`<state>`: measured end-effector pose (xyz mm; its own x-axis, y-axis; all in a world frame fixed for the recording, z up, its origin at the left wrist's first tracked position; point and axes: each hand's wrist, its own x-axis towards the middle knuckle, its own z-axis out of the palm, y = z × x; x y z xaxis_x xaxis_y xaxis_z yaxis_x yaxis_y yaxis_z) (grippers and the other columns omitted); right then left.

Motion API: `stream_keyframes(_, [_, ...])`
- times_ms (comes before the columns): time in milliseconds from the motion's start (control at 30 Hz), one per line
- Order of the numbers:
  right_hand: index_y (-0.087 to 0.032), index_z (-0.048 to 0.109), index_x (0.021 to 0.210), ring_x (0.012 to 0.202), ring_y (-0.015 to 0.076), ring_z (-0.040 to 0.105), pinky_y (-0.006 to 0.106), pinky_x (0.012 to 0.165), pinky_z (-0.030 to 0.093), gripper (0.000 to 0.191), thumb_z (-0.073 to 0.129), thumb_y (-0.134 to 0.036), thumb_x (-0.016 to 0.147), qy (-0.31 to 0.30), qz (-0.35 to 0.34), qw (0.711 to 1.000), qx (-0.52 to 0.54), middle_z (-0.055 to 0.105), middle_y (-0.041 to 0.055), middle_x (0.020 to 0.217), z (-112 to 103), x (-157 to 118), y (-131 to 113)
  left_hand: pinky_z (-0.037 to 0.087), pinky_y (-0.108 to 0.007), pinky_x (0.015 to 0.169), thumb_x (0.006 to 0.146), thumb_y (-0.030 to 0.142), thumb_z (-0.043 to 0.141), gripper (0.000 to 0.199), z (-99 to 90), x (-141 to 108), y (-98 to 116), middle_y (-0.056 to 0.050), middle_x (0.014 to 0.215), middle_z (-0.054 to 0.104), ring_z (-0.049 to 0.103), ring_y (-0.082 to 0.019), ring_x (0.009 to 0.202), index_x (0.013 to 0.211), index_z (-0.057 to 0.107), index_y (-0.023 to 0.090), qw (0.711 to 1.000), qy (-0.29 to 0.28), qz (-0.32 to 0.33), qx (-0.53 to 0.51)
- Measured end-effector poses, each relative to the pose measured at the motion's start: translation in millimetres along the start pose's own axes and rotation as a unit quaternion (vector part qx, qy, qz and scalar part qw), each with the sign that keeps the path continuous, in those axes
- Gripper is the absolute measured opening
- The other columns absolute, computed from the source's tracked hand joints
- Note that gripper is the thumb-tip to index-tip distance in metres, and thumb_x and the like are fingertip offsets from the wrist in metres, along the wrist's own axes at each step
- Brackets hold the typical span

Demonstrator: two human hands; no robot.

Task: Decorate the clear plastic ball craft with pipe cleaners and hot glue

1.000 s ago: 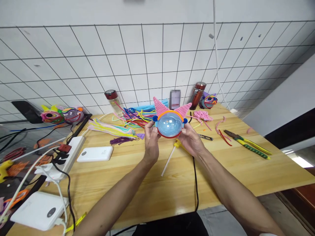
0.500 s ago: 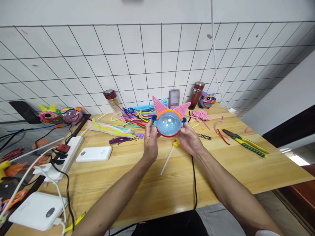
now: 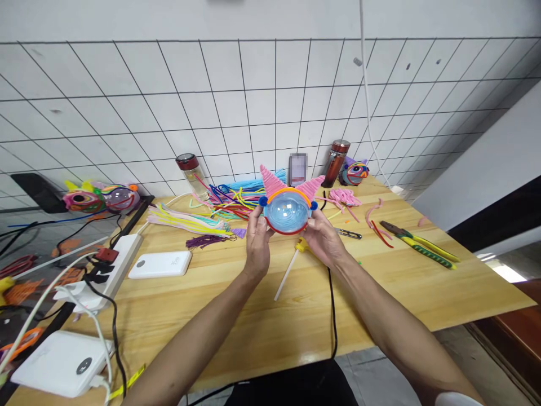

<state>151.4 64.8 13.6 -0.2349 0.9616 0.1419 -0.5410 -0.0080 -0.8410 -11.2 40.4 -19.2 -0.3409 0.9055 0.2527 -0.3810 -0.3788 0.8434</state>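
Note:
Between my two hands is a clear plastic ball ornament (image 3: 288,212), held above the table. Two pink pipe-cleaner ears stand on its top, an orange strip arcs below them, dark blue pompoms sit at the sides and a red strip lines the bottom. My left hand (image 3: 257,242) grips its left side, thumb in front. My right hand (image 3: 324,239) closes on its right side with thumb and fingers. Below it lies a yellow hot glue gun (image 3: 301,245), partly hidden by my right hand, with a white glue stick (image 3: 286,275) jutting out.
Pipe cleaners (image 3: 240,197) lie in bundles behind, near a glass bottle (image 3: 192,173), a phone (image 3: 298,169) and a red thermos (image 3: 336,163). Pliers (image 3: 418,245) and thread snips (image 3: 350,233) are right. Left are power banks (image 3: 160,264), a power strip (image 3: 122,262) and decorated balls (image 3: 120,198).
The view has shifted very slightly. Both hands still hold the ball in nearly the same pose; nothing else has visibly moved.

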Motion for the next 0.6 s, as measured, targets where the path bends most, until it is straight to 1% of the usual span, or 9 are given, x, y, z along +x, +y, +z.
stream_keyframes(133, [-0.037,0.074,0.123,0.096,0.0227,0.066,0.042,0.092,0.062,0.054,0.086,-0.033,0.071,0.0,-0.003,1.0,0.003,0.076,-0.0025,0.109,-1.0,0.4,0.8,0.065,-0.038,0.1,0.098,0.069,0.071,0.06,1.1,1.2,0.1,-0.011,0.154,0.068,0.07,-0.026,0.129,0.145,0.07,0.031,1.0,0.0,0.006,-0.006])
stream_keyframes(233, [-0.035,0.075,0.116,0.094,0.0219,0.066,0.041,0.093,0.062,0.047,0.087,-0.034,0.071,0.001,-0.002,1.0,0.005,0.076,-0.0022,0.107,-2.5,1.0,2.0,0.064,-0.04,0.101,0.097,0.069,0.07,0.06,1.7,1.7,0.3,-0.011,0.155,0.067,0.069,-0.027,0.129,0.144,0.07,0.03,1.0,-0.005,0.009,-0.014])
stream_keyframes(333, [-0.034,0.075,0.11,0.092,0.021,0.065,0.041,0.093,0.062,0.039,0.086,-0.034,0.072,-0.001,-0.001,1.0,-0.001,0.075,-0.0025,0.106,-3.6,1.3,2.7,0.064,-0.041,0.101,0.096,0.066,0.071,0.058,1.6,1.6,0.7,-0.01,0.148,0.069,0.069,-0.026,0.123,0.143,0.07,0.031,1.0,-0.006,0.008,-0.002])
stream_keyframes(500, [-0.037,0.074,0.122,0.092,0.0215,0.065,0.042,0.093,0.062,0.053,0.086,-0.032,0.071,0.002,-0.003,1.0,0.003,0.075,-0.0034,0.106,-3.7,1.6,2.4,0.064,-0.039,0.098,0.094,0.06,0.075,0.055,1.6,2.4,1.6,-0.008,0.138,0.072,0.069,-0.022,0.111,0.14,0.07,0.031,1.0,-0.001,0.003,0.0])
stream_keyframes(600, [-0.037,0.073,0.123,0.093,0.0225,0.065,0.043,0.092,0.063,0.054,0.085,-0.032,0.071,0.001,-0.005,1.0,0.002,0.075,-0.003,0.107,-3.4,1.8,2.4,0.064,-0.038,0.096,0.092,0.059,0.077,0.054,2.2,3.1,1.9,-0.007,0.134,0.073,0.068,-0.022,0.108,0.138,0.07,0.031,1.0,0.003,0.002,-0.004])
